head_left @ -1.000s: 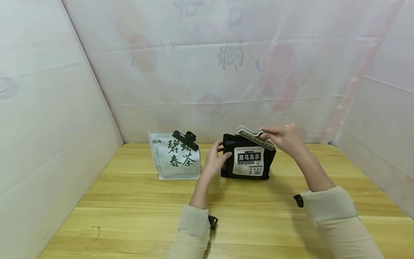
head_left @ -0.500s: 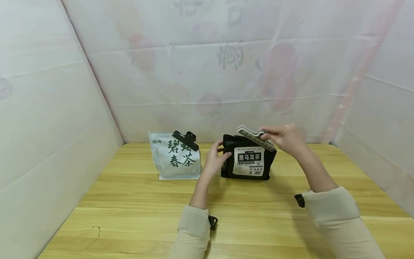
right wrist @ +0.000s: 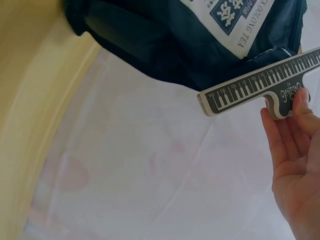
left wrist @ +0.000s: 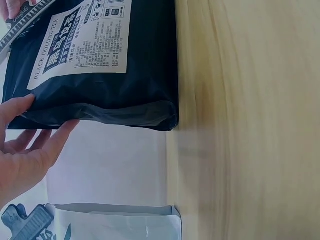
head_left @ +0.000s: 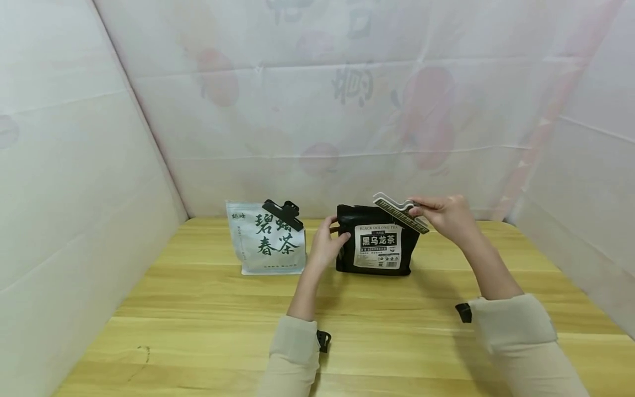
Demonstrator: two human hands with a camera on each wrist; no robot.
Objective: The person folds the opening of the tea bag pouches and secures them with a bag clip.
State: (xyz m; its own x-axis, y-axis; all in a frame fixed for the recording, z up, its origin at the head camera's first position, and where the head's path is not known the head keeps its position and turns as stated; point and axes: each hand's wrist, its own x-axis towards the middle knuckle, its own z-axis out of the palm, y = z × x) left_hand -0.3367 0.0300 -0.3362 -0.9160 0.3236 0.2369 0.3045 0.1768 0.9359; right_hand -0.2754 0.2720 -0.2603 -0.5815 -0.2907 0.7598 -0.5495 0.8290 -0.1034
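Note:
A black oolong tea bag with a pale label stands upright on the table. My left hand holds its left side, thumb in front and fingers behind, as the left wrist view also shows. At the bag's top right corner, my right hand pinches the handles of a long clip with a piano-key pattern. The clip slants down to the right and overlaps the corner; whether its far side lies behind the bag is hidden. Both handles look pressed close together in the head view.
Left of the black bag stands a white tea bag with green characters. A black clip grips its top right corner at a slant. Pale printed cloth encloses the wooden table at the back and sides.
My right hand has shifted the piano-patterned clip a little to the right and slightly down along the bag's corner. The left hand keeps its hold; the view has shifted slightly.

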